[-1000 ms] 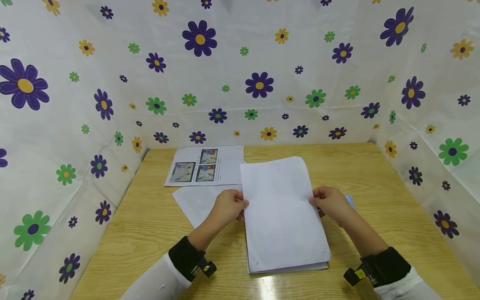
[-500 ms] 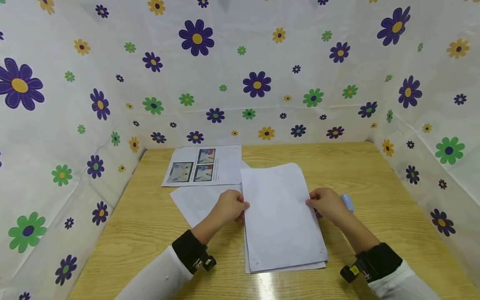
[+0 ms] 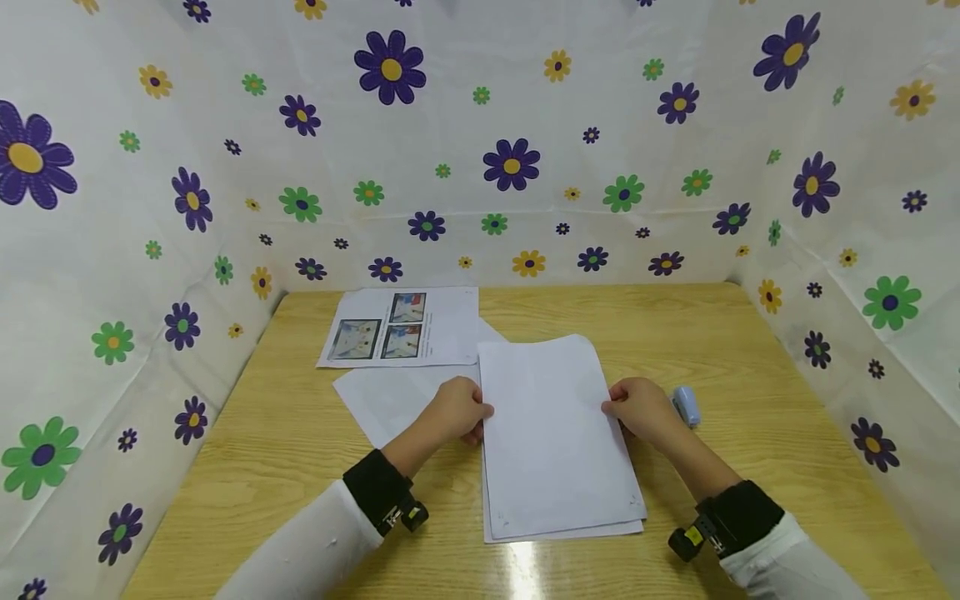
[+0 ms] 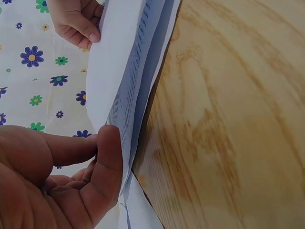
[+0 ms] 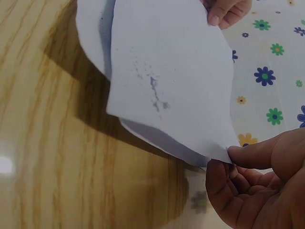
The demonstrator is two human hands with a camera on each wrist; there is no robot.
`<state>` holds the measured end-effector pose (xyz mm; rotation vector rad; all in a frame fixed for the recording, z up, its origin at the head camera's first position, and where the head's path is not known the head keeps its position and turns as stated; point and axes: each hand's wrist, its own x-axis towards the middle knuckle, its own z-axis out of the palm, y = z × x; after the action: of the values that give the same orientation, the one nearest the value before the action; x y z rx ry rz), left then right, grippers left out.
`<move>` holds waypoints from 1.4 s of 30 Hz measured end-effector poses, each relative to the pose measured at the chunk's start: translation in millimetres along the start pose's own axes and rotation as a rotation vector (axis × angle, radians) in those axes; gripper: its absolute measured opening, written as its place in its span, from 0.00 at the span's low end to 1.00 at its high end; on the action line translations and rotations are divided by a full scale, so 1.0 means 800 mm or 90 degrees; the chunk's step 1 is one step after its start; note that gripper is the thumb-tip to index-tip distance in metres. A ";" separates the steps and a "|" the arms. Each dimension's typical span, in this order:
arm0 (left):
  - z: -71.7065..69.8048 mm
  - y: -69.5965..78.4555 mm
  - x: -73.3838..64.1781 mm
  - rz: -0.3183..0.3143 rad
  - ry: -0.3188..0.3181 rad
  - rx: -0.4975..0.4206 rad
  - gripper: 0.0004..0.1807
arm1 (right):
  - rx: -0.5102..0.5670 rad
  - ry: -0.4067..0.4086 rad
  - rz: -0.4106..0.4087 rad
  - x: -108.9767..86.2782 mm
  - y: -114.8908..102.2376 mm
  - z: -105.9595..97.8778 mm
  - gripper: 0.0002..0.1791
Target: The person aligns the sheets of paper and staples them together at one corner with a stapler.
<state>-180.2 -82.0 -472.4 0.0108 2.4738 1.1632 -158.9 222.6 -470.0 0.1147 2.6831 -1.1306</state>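
Note:
Between my hands is a small stack of white paper sheets [image 3: 558, 442], its top side blank but for faint smudges at the near corners. My left hand [image 3: 455, 408] pinches the left edge between thumb and fingers. On the opposite edge, my right hand [image 3: 642, 411] pinches the paper with its thumb on top. The left wrist view shows printed lines on an inner sheet [image 4: 136, 57] and the layers spread slightly apart. In the right wrist view the top sheet [image 5: 171, 71] bows above a lower one [image 5: 93, 33], and both are raised off the wood at that side.
On the wooden table [image 3: 300, 483], a printed sheet with several pictures [image 3: 442, 329] lies at the back left. It overlaps another white sheet [image 3: 382, 400]. A small light-blue object, stapler-like [image 3: 686, 407], sits just beyond my right hand. Flowered cloth [image 3: 442, 108] encloses the back and sides.
The paper stack has shifted slightly left and its far edge has come down a little. Both hands keep their pinch. More of the light-blue object shows beside my right hand.

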 end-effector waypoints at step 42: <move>-0.001 0.006 -0.012 0.003 0.073 0.241 0.20 | -0.366 0.077 -0.115 -0.029 -0.041 0.021 0.17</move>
<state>-172.3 -81.1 -465.1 0.0591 2.7599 0.6983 -138.6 187.8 -453.0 -0.1646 3.0543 -0.3578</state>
